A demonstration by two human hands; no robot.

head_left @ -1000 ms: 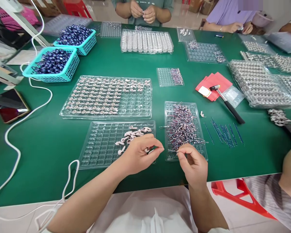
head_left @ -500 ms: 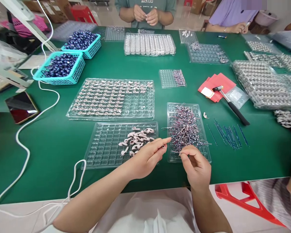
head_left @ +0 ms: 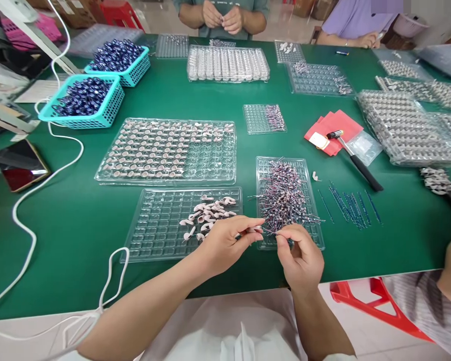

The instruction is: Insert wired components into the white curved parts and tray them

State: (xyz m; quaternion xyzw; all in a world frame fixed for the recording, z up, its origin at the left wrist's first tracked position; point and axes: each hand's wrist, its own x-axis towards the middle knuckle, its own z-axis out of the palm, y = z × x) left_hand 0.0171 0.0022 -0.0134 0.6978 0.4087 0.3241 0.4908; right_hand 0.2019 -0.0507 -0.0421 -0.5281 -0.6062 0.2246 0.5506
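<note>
My left hand (head_left: 227, 243) pinches a white earbud shell (head_left: 254, 229) between thumb and fingers. Opposite it, my right hand (head_left: 302, 258) has thumb and forefinger closed on a thin wire (head_left: 269, 231), which reaches toward the shell; whether they touch I cannot tell. Both hands hover over the near edges of two clear trays. Loose earbud shells (head_left: 210, 213) lie heaped in the left tray (head_left: 154, 220), partly behind my left hand. Beyond my right hand, a tangled pile of small wired parts (head_left: 283, 193) covers most of the other tray (head_left: 313, 200).
A larger tray (head_left: 210, 173) holds rows of shells. Blue baskets (head_left: 115, 103) of dark shiny parts stand at the left, near a white cable (head_left: 32, 220) and phone (head_left: 20, 165). A hammer (head_left: 361, 168), red packets (head_left: 348, 128) and blue strips (head_left: 351, 208) lie right. Co-workers sit opposite.
My left fingers have turned, so the shell now shows between them. The right hand's wire is now visible, bridging toward the shell. The whole view has shifted slightly.
</note>
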